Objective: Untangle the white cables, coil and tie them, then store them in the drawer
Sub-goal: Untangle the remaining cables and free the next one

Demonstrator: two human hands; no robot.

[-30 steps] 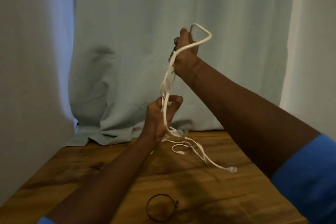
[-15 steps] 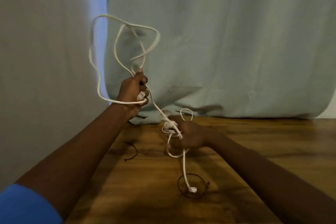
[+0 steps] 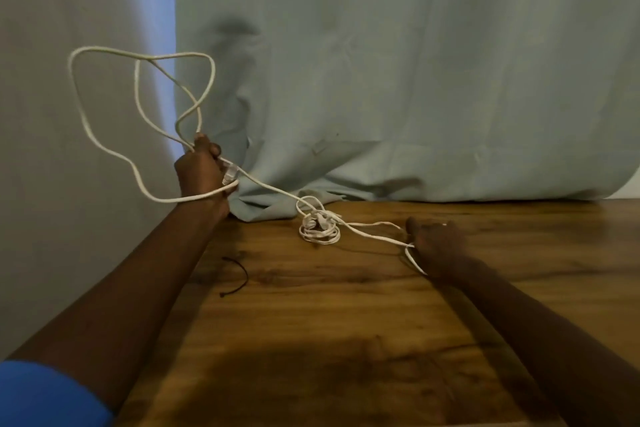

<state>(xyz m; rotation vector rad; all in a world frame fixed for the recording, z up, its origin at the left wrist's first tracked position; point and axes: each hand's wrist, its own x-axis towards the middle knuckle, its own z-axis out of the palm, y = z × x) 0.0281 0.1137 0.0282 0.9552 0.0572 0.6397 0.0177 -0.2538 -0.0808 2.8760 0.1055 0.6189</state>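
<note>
Wooden table [image 3: 346,340], brown grain, was backed by a pale green curtain [image 3: 415,80] draped onto its far edge.

White cables [image 3: 270,188]: the main run lay left to right, slanting down from the raised left hand [image 3: 202,172] to a knotted tangle [image 3: 318,227] on the far table, then on to the right hand [image 3: 438,246]. Loose loops stood up above the left hand.

Left hand: held above the table's left edge, forearm angled up, fingers clenched round cable and a plug [image 3: 230,174].

Right hand: low on the table, knuckles up, fingers closed on two strands.

Black tie [image 3: 239,274]: lay nearer left, apart.
</note>
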